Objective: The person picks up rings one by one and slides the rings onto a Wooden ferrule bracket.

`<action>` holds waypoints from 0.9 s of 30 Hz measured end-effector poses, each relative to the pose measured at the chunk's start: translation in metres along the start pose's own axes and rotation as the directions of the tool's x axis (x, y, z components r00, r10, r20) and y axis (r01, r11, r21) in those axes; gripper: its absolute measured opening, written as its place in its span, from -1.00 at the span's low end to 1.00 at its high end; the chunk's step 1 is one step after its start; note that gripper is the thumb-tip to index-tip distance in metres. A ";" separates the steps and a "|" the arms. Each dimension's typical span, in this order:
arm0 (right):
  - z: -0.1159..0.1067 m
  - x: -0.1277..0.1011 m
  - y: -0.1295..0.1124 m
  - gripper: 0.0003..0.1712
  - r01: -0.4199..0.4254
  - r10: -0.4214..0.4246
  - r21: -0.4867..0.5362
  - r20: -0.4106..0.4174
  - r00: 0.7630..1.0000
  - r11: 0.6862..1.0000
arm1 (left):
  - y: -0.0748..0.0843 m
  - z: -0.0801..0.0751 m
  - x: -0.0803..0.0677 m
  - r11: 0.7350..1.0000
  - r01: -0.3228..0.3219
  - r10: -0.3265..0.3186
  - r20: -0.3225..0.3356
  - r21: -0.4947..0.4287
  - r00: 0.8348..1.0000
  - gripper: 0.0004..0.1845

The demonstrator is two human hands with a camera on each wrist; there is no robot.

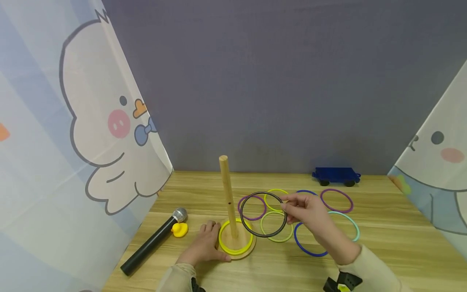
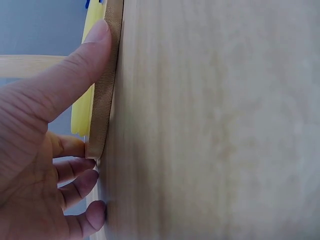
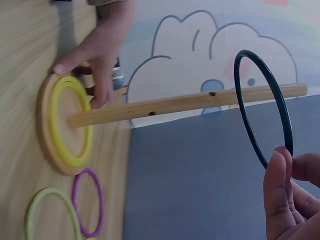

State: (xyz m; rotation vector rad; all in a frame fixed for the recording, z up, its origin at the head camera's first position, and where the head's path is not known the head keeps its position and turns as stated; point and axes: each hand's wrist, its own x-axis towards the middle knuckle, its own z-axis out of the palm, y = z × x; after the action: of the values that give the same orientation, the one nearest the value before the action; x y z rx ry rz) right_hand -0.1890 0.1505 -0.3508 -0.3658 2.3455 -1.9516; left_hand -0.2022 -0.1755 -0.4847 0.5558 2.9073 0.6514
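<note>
I count nine rings, one black ring (image 1: 263, 214) among them, one peg stand (image 1: 228, 196), one microphone (image 1: 153, 241), one rubber duck (image 1: 179, 229), one toy wagon (image 1: 336, 175).

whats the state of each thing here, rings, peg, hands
black ring: pinched by right hand, in the air, not on peg
yellow ring: on the base, around the peg
peg: upright
base: steadied by left hand
other rings: flat on table
</note>
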 end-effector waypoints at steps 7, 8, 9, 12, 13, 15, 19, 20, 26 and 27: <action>0.004 0.007 -0.025 -0.53 0.030 -0.029 0.082 -0.010 1.000 0.996 | 0.000 -0.001 0.001 1.000 0.004 -0.004 -0.002 -0.002 1.000 0.23; 0.005 0.008 -0.029 -0.53 0.042 -0.041 0.088 -0.009 0.999 0.995 | 0.000 -0.001 0.001 1.000 0.008 -0.008 0.002 -0.007 1.000 0.23; 0.005 0.009 -0.032 -0.54 0.054 -0.053 0.093 -0.009 0.999 0.994 | 0.001 -0.001 0.001 1.000 0.010 -0.009 0.003 -0.014 1.000 0.23; 0.008 0.011 -0.041 -0.54 0.082 -0.081 0.103 -0.006 0.997 0.991 | 0.001 -0.001 0.000 0.999 0.012 -0.012 0.008 -0.032 1.000 0.23; 0.009 0.012 -0.044 -0.54 0.086 -0.086 0.105 -0.005 0.996 0.991 | 0.002 -0.001 0.000 0.999 0.014 -0.013 0.012 -0.032 1.000 0.23; 0.011 0.012 -0.049 -0.55 0.094 -0.094 0.107 -0.005 0.996 0.990 | 0.001 0.000 0.000 0.999 0.013 -0.013 0.012 -0.031 1.000 0.23; 0.015 0.013 -0.059 -0.55 0.114 -0.114 0.127 -0.007 0.993 0.985 | 0.000 0.001 0.000 1.000 0.003 -0.003 0.001 -0.026 1.000 0.23; 0.016 0.013 -0.061 -0.56 0.122 -0.122 0.131 -0.007 0.992 0.984 | 0.000 0.001 0.000 1.000 0.001 -0.001 -0.002 -0.025 1.000 0.23; 0.021 0.014 -0.075 -0.58 0.165 -0.165 0.151 -0.012 0.986 0.975 | 0.000 0.000 0.001 1.000 -0.008 0.008 -0.004 -0.025 1.000 0.22; 0.022 0.015 -0.077 -0.59 0.172 -0.171 0.152 -0.017 0.985 0.973 | 0.000 0.000 0.001 1.000 -0.008 0.008 -0.003 -0.027 1.000 0.22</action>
State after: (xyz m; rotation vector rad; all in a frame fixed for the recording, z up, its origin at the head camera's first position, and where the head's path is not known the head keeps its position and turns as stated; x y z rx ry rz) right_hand -0.1880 0.1134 -0.2785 -0.5712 2.2144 -2.1921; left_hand -0.2030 -0.1752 -0.4849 0.5642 2.8957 0.6911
